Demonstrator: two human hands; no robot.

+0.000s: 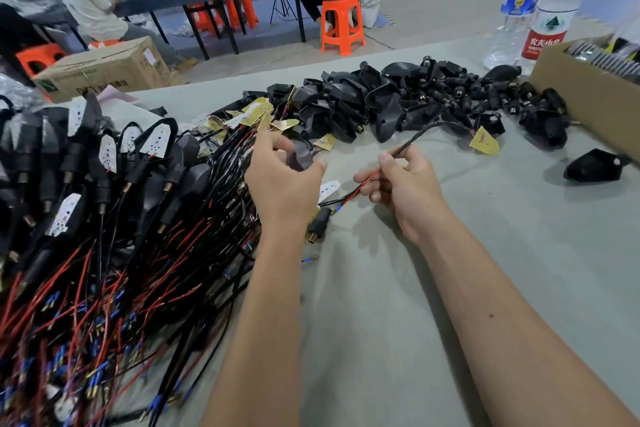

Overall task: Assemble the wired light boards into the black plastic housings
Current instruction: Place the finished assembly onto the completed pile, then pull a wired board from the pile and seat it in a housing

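A light board (484, 141) lies on the grey table (450, 253) at the far end of a black lead (420, 133), which the right hand (403, 184) pinches between thumb and fingers. The left hand (282, 180) curls round a black housing (299, 156) beside the wire heap (104, 270). More housings (398, 104) are piled behind.

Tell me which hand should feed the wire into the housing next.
The right hand. It already pinches the black and red wire that trails to the yellow light board. The left hand grips the black housing, so it looks best kept there to steady it.
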